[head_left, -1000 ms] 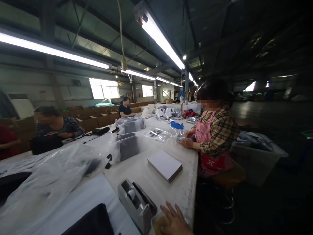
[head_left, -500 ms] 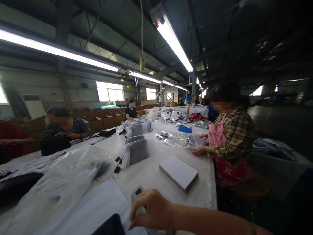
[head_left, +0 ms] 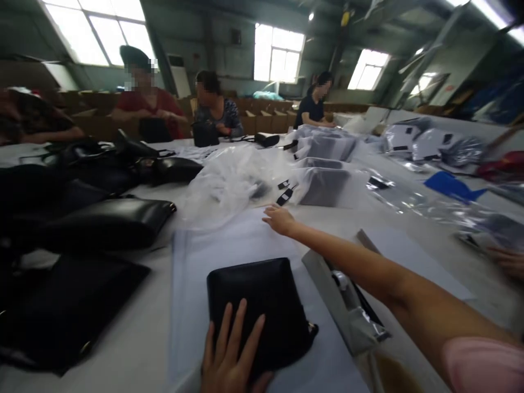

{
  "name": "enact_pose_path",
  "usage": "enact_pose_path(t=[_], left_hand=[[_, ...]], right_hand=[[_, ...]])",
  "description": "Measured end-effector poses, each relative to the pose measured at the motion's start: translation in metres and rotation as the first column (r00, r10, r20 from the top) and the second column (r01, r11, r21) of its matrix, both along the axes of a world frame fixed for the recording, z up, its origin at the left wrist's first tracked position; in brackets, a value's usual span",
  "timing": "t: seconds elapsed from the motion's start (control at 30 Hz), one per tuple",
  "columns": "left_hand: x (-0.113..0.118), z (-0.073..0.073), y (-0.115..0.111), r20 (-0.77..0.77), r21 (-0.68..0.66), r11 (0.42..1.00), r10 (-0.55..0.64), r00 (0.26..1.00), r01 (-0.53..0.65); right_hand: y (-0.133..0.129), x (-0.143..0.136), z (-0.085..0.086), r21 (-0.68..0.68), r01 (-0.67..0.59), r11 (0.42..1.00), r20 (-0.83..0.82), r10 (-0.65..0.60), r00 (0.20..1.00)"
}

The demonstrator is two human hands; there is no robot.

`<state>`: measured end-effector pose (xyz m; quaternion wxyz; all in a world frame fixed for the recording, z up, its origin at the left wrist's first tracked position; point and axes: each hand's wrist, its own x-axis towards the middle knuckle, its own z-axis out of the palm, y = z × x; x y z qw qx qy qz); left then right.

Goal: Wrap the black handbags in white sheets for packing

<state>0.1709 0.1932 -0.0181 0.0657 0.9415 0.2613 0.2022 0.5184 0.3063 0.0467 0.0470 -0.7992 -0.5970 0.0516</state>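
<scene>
Beneath the spread fingers of my left hand (head_left: 235, 349) lies a black bag (head_left: 254, 305), flat on white paper sheets (head_left: 190, 284). My right hand (head_left: 279, 219) reaches over the far edge of those sheets, its fingers partly bent and blurred, next to black tags (head_left: 285, 195). Whether it pinches the paper edge is too small to tell. Under my right forearm sits a grey open box (head_left: 331, 305) with small items inside. A crumpled clear plastic bag (head_left: 229, 180) rests beyond the sheets.
Black bags (head_left: 110, 218) are heaped at the left. Grey wrapped stacks (head_left: 323, 183) stand past my right hand. A white stack of paper (head_left: 413, 262), a blue tape dispenser (head_left: 452, 186) and clear packages (head_left: 434, 142) are at the right. Several people sit across the table; another person's hand (head_left: 510, 262) shows at the right edge.
The view has turned left and down. My left hand has come into view on the black bag. My right hand has moved from beside the box to the paper's far edge.
</scene>
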Motion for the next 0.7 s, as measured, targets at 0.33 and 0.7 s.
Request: enact_pose_path(t=[0.33,0.7], left_hand=[[0.002,0.019,-0.006,0.01,0.031,0.999,0.008,1.0,-0.008],[-0.008,0.042,-0.007,-0.028,-0.107,0.992,-0.066,0.997,0.063]], right_hand=[[0.004,-0.008,-0.045,0.004,0.025,1.0,0.078,-0.025,0.997],[-0.018,-0.035,-0.001,0.32,0.003,0.947,0.031,-0.013,0.999]])
